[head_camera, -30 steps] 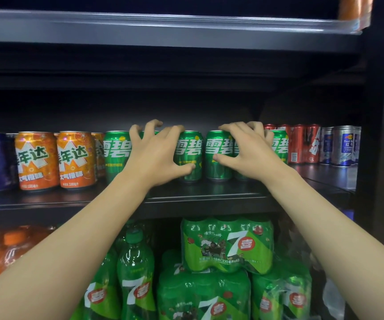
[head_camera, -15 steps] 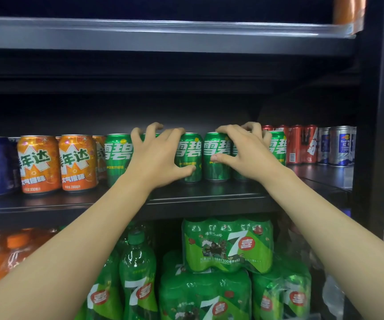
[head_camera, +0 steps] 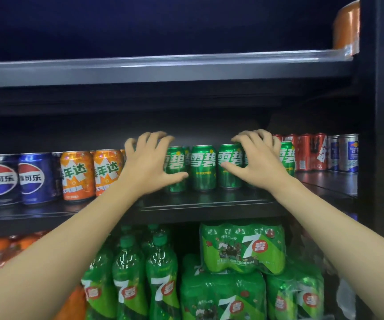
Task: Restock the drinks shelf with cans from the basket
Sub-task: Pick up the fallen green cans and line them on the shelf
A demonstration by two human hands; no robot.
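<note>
We are curling our left hand (head_camera: 148, 163) and right hand (head_camera: 256, 159) over the green cans (head_camera: 203, 168) at mid-frame, bracketing the row on the drinks shelf (head_camera: 198, 203). Stocking is looking nearly finished; we are seeing no basket.

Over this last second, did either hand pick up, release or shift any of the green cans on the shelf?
Nothing was taken up or let go. The left hand and right hand stay draped over the green cans, fingers over the tops and thumbs in front, and the row shows no clear shift. The orange cans and red cans are unmoved. Only the camera view changed, now showing blue cans at left.
</note>
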